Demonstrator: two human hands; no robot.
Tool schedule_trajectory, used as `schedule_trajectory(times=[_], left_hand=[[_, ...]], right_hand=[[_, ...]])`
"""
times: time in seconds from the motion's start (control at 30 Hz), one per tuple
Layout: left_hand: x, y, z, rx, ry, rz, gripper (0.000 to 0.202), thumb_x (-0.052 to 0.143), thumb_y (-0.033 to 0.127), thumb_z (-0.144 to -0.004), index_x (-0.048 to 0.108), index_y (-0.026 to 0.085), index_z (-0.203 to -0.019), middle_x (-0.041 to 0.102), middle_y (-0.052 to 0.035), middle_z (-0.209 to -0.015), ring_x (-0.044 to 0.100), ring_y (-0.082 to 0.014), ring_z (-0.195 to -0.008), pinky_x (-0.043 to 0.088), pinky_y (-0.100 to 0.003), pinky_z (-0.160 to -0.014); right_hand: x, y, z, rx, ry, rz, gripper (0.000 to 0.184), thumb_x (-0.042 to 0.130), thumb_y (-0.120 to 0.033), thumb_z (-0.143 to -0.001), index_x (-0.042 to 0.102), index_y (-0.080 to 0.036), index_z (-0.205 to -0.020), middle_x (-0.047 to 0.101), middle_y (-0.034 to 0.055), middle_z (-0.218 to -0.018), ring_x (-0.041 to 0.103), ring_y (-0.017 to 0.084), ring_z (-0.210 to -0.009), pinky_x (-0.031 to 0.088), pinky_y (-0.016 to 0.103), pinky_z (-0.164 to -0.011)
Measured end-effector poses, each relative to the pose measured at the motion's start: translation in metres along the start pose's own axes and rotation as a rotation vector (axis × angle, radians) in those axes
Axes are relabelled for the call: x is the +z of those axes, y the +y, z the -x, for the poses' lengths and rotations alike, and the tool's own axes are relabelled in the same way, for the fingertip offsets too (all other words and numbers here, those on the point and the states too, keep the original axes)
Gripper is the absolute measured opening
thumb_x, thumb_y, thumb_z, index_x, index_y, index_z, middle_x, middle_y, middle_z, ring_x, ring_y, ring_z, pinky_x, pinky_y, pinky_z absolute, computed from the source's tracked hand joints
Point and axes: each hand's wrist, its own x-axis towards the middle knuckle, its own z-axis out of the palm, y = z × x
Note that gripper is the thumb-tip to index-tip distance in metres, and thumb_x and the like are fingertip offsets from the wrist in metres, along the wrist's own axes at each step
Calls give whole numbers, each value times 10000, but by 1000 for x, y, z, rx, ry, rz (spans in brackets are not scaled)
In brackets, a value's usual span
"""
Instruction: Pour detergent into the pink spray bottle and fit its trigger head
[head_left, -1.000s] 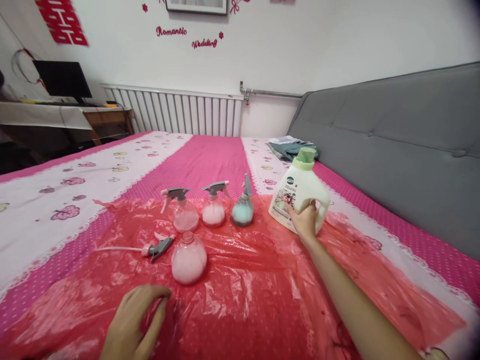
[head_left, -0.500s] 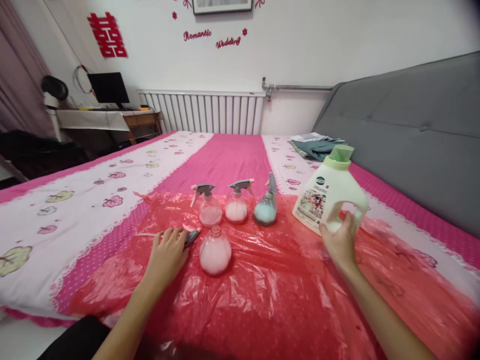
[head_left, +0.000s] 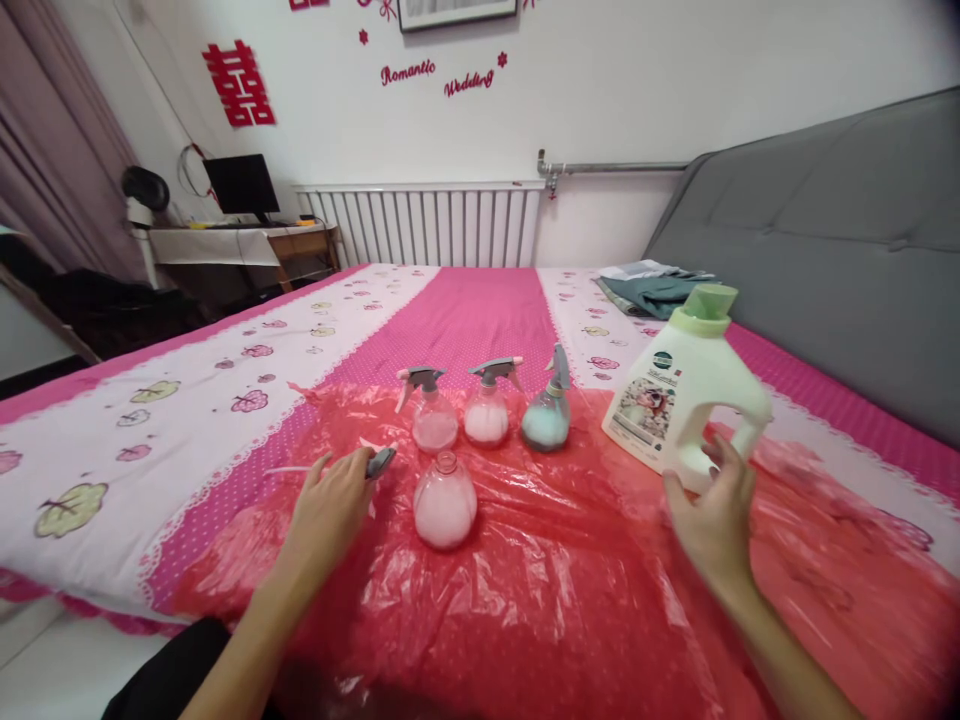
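My left hand point(head_left: 335, 505) is closed around a grey and pink trigger sprayer head point(head_left: 381, 462), whose thin tube sticks out to the left. Just right of it stands an open, uncapped round bottle point(head_left: 445, 508) of pinkish liquid. Behind that bottle are two pink spray bottles point(head_left: 434, 420) point(head_left: 487, 412) and a teal spray bottle point(head_left: 547, 414), each with its sprayer on. On the right, a pale green detergent jug point(head_left: 679, 395) with a green cap stands upright. Beside its handle my right hand point(head_left: 712, 515) is open, fingers apart and not gripping it.
A red plastic sheet point(head_left: 540, 590) covers the near part of the bed, wrinkled and shiny. Folded clothes point(head_left: 656, 288) lie behind the jug, near the grey headboard point(head_left: 825, 200). A desk with a monitor point(head_left: 241, 185) stands at the far left, by a radiator point(head_left: 427, 225).
My right hand has let go of the jug's handle and opened beside it. My left hand has lifted the sprayer head slightly. The view has turned a little left.
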Motion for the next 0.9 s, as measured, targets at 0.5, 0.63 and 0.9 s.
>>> schedule_trajectory(times=[0.5, 0.63, 0.9], left_hand=[[-165, 82, -19, 68, 538, 1438, 278, 779, 302, -951, 626, 278, -1182, 758, -21, -1164, 757, -227, -1047, 552, -462, -1088], [-155, 84, -16, 8, 476, 1457, 296, 758, 317, -967, 575, 259, -1192, 750, -67, -1212, 738, -262, -1150, 578, -442, -1019], [-138, 84, -17, -80, 424, 1333, 309, 695, 399, -999, 511, 268, -1211, 754, -15, -987, 723, -218, -931, 525, -427, -968]], right_hand=[[-11, 21, 54, 150, -92, -179, 779, 640, -582, -774, 526, -141, -1406, 667, 150, -1113, 648, 314, -971, 506, 591, -1001], [-11, 28, 64, 182, -121, -198, 789, 651, -565, -782, 502, -150, -1436, 670, 138, -1114, 658, 303, -970, 523, 529, -946], [-9, 30, 67, 230, -128, -208, 832, 663, -573, -767, 476, -164, -1467, 663, 130, -1126, 663, 298, -964, 520, 472, -879]])
